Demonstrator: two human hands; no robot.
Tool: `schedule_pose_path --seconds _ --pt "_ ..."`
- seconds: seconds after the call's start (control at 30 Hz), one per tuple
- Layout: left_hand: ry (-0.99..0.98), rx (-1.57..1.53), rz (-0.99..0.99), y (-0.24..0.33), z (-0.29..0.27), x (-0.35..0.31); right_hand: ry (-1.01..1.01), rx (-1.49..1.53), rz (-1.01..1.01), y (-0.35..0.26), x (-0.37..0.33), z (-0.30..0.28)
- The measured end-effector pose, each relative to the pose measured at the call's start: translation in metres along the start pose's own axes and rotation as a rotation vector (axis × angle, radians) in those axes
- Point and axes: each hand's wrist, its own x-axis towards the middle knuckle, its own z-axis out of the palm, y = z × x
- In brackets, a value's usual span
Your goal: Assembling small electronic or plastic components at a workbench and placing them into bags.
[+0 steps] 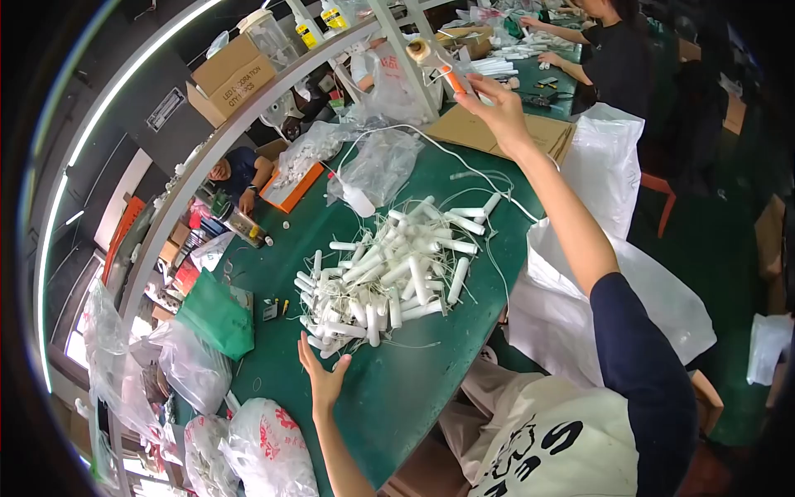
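Observation:
A heap of white tubes with thin white wires [389, 273] lies in the middle of the green table [397, 389]. My left hand [323, 377] hovers at the near edge of the heap, fingers spread and holding nothing. My right hand [493, 108] is stretched far out and pinches the orange handle of a tape dispenser [439, 66], whose brown tape roll sits by a white shelf post [406, 41]. A white cable [431, 145] runs from a small white block [358, 201] across the table under my right arm.
Clear plastic bags [377, 166] and an orange tray of white parts [291, 184] lie beyond the heap. Flat cardboard [480, 128] lies under my right hand. Large white sacks [613, 282] hang at the table's right. Cardboard boxes [232, 74] stand on the shelf. One person sits beyond the shelf, another works at the far table.

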Motion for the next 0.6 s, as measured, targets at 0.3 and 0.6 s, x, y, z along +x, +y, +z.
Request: schedule_pose_path --seconds 0.3,0.6 --pt "0.232 0.087 0.077 0.012 0.033 -0.018 -0.251 -0.420 -0.157 -0.098 -0.077 0.000" --pt "0.041 0.055 -0.119 0.016 0.019 -0.069 -0.526 -0.499 -0.243 -0.126 -0.149 0.019"
